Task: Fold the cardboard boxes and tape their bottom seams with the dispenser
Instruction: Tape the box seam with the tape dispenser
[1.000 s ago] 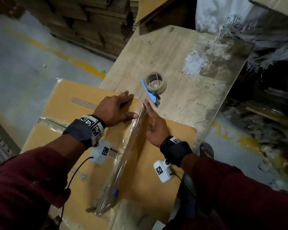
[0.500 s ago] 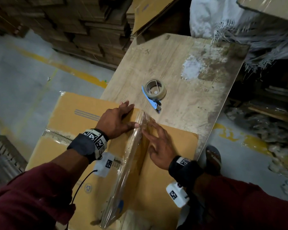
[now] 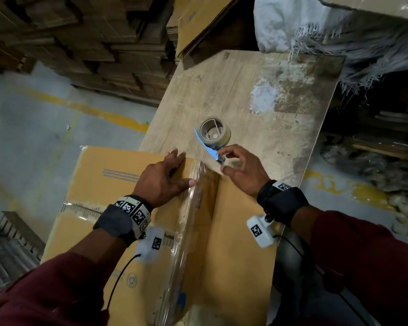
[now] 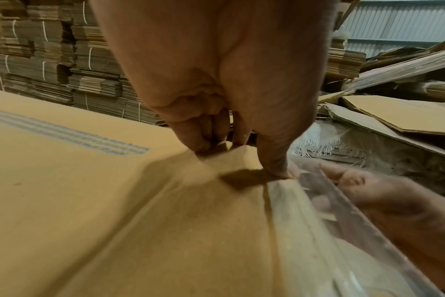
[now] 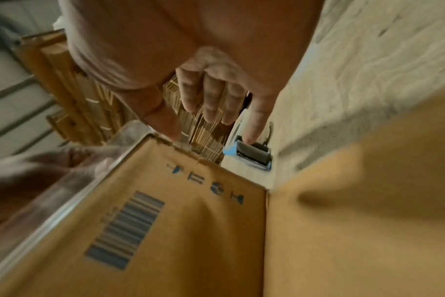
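A tan cardboard box [image 3: 99,198] lies across the near end of the wooden table [image 3: 245,90], with clear tape [image 3: 191,208] running along its raised middle seam. My left hand [image 3: 174,170] lies flat on the left panel, its thumb pressed at the tape's edge [image 4: 280,174]. The tape dispenser [image 3: 214,135], a tan roll in a blue frame, lies on the table just beyond the box. My right hand [image 3: 224,161] hovers over the dispenser's near end with fingers loosely spread. The right wrist view shows its index fingertip on the dispenser [image 5: 252,156] by the roller, with nothing gripped.
Stacks of flattened cardboard [image 3: 92,43] stand behind the table on the left, and a frayed white sack [image 3: 292,20] hangs over its far right corner. The grey floor with a yellow line [image 3: 92,109] lies to the left. A slatted crate [image 3: 7,250] is at lower left.
My right hand has lifted off the box's right panel and moved forward to the dispenser. The left hand has stayed pressed on the left panel.
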`<state>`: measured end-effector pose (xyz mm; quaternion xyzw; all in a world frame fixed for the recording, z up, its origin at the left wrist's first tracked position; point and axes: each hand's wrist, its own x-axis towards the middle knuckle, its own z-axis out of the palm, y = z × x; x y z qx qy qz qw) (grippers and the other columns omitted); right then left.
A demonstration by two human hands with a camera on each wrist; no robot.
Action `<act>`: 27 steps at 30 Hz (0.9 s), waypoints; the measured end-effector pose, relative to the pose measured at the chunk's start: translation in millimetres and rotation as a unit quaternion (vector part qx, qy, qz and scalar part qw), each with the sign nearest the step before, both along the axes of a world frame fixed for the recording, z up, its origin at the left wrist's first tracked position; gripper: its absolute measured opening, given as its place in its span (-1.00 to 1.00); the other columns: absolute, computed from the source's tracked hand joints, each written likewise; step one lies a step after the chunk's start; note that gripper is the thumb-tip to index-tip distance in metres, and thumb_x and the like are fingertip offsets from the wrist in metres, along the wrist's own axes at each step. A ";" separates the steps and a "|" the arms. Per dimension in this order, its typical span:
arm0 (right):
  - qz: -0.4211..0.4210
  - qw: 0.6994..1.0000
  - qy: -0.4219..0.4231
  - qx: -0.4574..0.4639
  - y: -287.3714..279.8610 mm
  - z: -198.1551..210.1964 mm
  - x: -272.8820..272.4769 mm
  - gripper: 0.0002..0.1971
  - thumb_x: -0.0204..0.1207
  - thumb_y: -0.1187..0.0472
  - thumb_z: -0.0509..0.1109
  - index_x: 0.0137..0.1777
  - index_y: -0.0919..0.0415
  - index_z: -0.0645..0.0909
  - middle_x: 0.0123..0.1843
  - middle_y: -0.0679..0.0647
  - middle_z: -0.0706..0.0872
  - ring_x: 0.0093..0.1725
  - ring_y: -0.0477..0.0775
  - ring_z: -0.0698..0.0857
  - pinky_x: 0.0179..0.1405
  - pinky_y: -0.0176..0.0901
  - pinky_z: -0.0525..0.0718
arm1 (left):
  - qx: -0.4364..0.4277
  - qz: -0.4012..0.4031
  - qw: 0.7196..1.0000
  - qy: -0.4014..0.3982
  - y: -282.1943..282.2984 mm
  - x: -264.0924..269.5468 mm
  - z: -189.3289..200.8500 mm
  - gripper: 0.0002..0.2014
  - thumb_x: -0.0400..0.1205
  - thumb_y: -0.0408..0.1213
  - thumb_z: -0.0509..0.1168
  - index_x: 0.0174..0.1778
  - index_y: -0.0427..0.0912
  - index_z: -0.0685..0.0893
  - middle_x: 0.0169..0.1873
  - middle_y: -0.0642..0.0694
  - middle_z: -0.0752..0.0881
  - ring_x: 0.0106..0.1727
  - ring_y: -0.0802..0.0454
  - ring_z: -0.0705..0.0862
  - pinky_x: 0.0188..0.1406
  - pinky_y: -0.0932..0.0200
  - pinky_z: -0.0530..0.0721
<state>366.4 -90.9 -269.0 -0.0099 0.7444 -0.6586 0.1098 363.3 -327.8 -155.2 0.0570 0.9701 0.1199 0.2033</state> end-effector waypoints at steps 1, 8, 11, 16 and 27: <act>0.047 0.999 -0.001 -0.011 -0.5 -3.2 3.4 -0.47 0.50 0.28 0.52 0.46 -0.09 0.63 0.49 -0.19 0.62 0.37 -0.26 0.59 0.23 -0.29 0.63 | 0.002 0.000 1.000 0.004 -0.1 0.2 -0.6 -0.02 0.42 0.43 0.34 0.76 0.07 0.37 0.77 0.04 0.26 0.77 0.05 0.23 0.69 -0.02 0.38; 0.172 0.977 0.068 0.107 -40.8 -6.9 30.8 0.07 0.53 0.25 0.43 0.81 -0.09 -0.26 0.84 -0.10 -0.04 0.78 -0.04 0.10 0.70 -0.19 0.18 | -0.013 -0.013 1.000 0.012 0.0 -0.5 0.2 -0.01 0.43 0.50 0.32 0.76 0.07 0.38 0.76 0.04 0.27 0.76 0.03 0.26 0.68 -0.06 0.41; 0.148 0.981 0.077 0.095 -67.2 -5.0 52.7 0.07 0.49 0.37 0.37 0.80 0.19 -0.33 0.82 0.05 -0.34 0.80 -0.01 -0.23 0.65 -0.44 -0.23 | -0.014 -0.019 1.000 0.021 -1.9 2.8 -0.5 -0.06 0.49 0.43 0.41 0.75 0.06 0.40 0.76 0.02 0.28 0.75 0.00 0.30 0.66 -0.07 0.44; 0.088 0.986 0.097 0.106 -91.6 -8.1 68.3 0.11 0.44 0.38 0.35 0.78 0.22 -0.40 0.77 0.14 -0.51 0.78 0.16 -0.37 0.77 0.19 0.12 | -0.015 -0.021 0.999 0.030 -0.3 3.5 -0.3 -0.10 0.51 0.37 0.43 0.74 0.04 0.42 0.75 0.01 0.29 0.73 -0.03 0.34 0.65 -0.10 0.47; 0.236 0.961 0.062 0.128 -61.4 -16.5 117.0 0.10 0.48 0.37 0.32 0.78 0.05 -0.44 0.78 -0.09 -0.49 0.78 -0.10 -0.30 0.77 0.10 -0.09 | -0.007 -0.014 1.000 0.013 1.4 11.0 4.3 -0.08 0.49 0.32 0.40 0.76 0.00 0.38 0.77 0.00 0.24 0.77 -0.01 0.26 0.69 -0.04 0.38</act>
